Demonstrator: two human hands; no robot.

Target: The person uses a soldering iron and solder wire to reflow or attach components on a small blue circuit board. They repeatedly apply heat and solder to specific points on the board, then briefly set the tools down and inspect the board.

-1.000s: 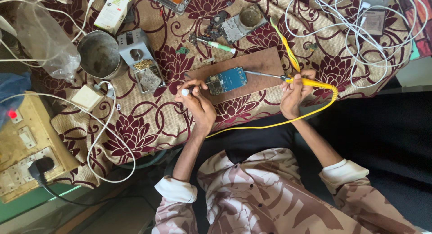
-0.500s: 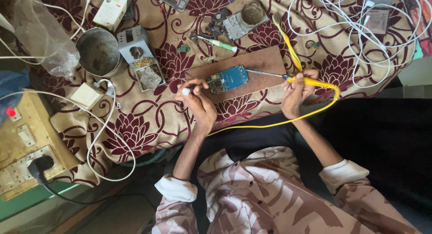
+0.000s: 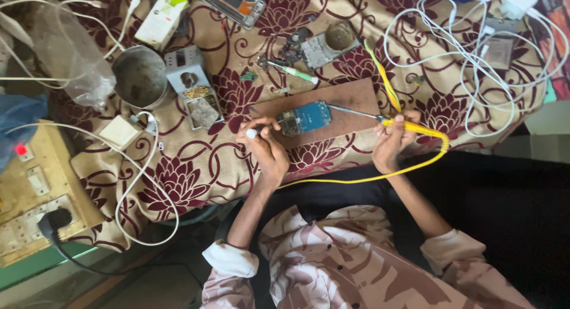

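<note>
A blue circuit board lies on a brown wooden block on the flowered cloth. My right hand grips a yellow-handled soldering iron; its thin metal tip reaches left to the board's right edge. Its yellow cord loops back under my arms. My left hand pinches a small white-tipped tool just left of the board.
A metal cup, a grey compartment box, a green-capped tool and a small white box lie behind. White cables tangle at the right. A switchboard with a plug sits at the left.
Both hands stay at the board; the view has barely shifted.
</note>
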